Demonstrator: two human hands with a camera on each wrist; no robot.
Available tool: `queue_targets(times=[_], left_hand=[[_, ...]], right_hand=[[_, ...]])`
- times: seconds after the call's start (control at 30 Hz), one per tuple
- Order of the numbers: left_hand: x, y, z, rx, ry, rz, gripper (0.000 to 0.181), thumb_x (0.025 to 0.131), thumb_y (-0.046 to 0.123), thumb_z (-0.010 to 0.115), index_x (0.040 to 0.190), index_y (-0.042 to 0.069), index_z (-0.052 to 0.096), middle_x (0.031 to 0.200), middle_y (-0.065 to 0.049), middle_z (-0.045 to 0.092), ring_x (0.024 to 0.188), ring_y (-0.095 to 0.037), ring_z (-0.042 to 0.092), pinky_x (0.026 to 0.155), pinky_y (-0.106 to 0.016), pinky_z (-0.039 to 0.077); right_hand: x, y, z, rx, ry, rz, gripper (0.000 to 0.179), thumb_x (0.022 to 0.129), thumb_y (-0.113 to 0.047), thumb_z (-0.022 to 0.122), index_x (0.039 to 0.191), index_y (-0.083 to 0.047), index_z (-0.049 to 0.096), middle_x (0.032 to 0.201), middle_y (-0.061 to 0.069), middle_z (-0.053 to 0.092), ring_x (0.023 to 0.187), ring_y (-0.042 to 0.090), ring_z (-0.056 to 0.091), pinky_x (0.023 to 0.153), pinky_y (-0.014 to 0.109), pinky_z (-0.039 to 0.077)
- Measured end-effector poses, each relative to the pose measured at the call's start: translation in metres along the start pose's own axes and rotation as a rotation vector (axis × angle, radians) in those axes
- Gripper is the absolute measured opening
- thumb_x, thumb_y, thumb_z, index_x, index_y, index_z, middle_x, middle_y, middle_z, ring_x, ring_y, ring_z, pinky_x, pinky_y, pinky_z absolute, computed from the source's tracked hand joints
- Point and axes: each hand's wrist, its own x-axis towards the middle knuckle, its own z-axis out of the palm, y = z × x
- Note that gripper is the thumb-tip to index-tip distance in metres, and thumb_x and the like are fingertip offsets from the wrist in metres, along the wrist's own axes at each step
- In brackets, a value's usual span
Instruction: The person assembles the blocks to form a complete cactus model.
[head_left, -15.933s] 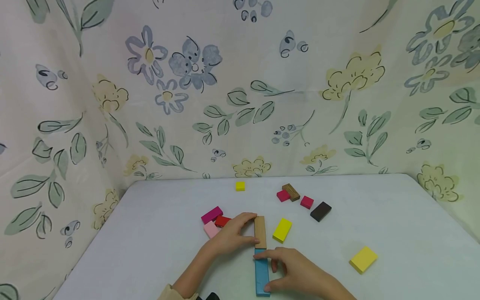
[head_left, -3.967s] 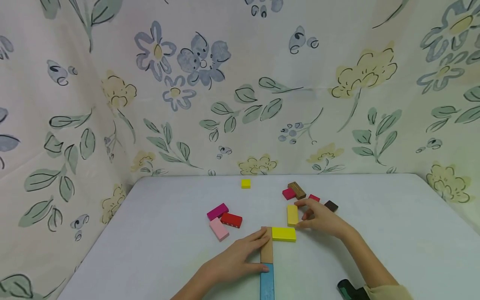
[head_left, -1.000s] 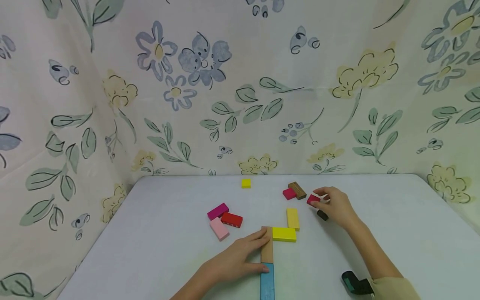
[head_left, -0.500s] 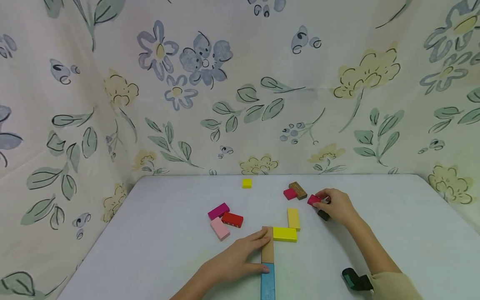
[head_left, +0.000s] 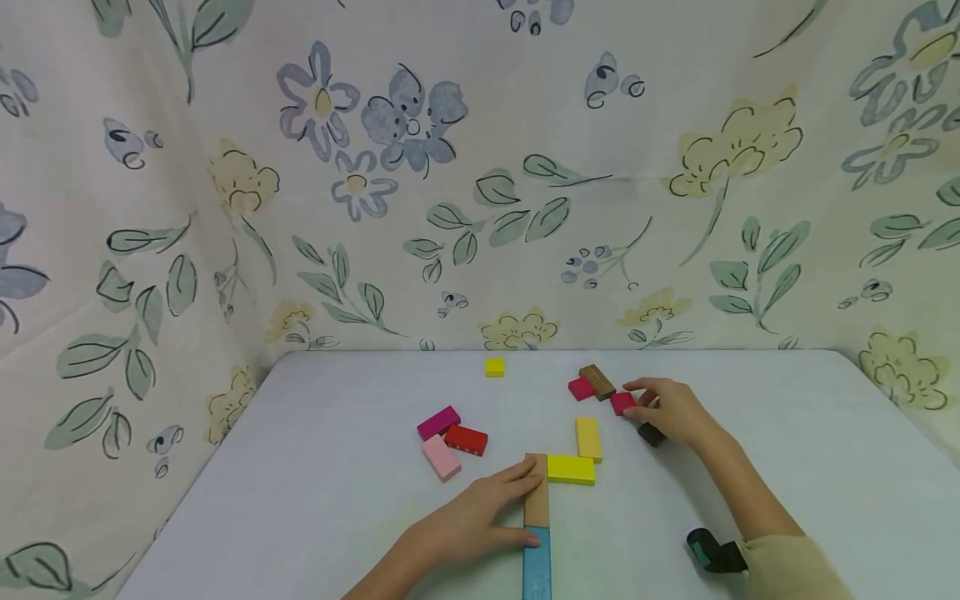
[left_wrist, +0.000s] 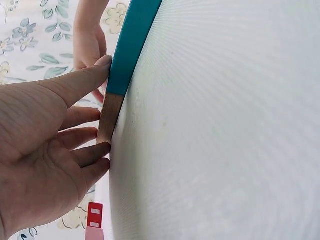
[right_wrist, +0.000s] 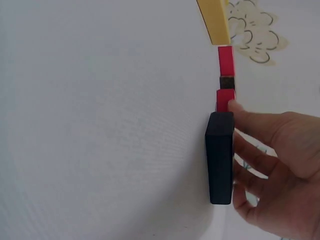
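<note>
My left hand (head_left: pixel 483 508) rests on a row of two wooden blocks. Its fingers touch the natural wood block (head_left: pixel 537 504) and its thumb touches the blue block (head_left: pixel 537 571). A bright yellow block (head_left: pixel 572 470) lies crosswise at the wood block's far end, and a paler yellow block (head_left: pixel 588 439) stands off its right end. At the back right, my right hand (head_left: pixel 675 411) has its thumb against a small red block (right_wrist: pixel 225 100). Its index finger appears apart from that block. Under the hand lies a black block (right_wrist: pixel 220 160), partly hidden in the head view.
Beyond the right hand lie a brown block (head_left: pixel 597 382) and another small red block (head_left: pixel 581 388). Magenta (head_left: pixel 438 422), red (head_left: pixel 466 440) and pink (head_left: pixel 441 458) blocks cluster on the left. A small yellow block (head_left: pixel 495 367) sits near the table's far edge.
Over the last second the small red block by the right hand has shifted slightly left, up to the brown block. The pale yellow block, held by the right hand earlier, now lies free.
</note>
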Motion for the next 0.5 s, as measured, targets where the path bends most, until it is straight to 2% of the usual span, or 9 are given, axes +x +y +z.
queue_targets(times=[0.23, 0.5], left_hand=[[-0.0007, 0.0003, -0.0001, 0.005, 0.002, -0.001, 0.077, 0.097, 0.042, 0.075, 0.164, 0.021, 0.041, 0.174, 0.006, 0.028, 0.158, -0.021, 0.033, 0.118, -0.033, 0.045], [-0.0005, 0.0008, -0.0003, 0.000, 0.001, -0.001, 0.077, 0.097, 0.040, 0.075, 0.164, 0.020, 0.041, 0.174, 0.005, 0.029, 0.158, -0.021, 0.033, 0.118, -0.032, 0.045]], right_hand=[[0.0018, 0.0022, -0.0044, 0.003, -0.041, -0.010, 0.034, 0.095, -0.007, 0.076, 0.126, 0.005, 0.067, 0.102, 0.019, 0.069, 0.089, 0.029, 0.063, 0.076, 0.039, 0.063], [-0.0022, 0.0001, -0.0057, 0.015, 0.000, -0.018, 0.033, 0.094, -0.008, 0.077, 0.124, 0.004, 0.067, 0.097, 0.013, 0.068, 0.085, 0.025, 0.061, 0.071, 0.034, 0.058]])
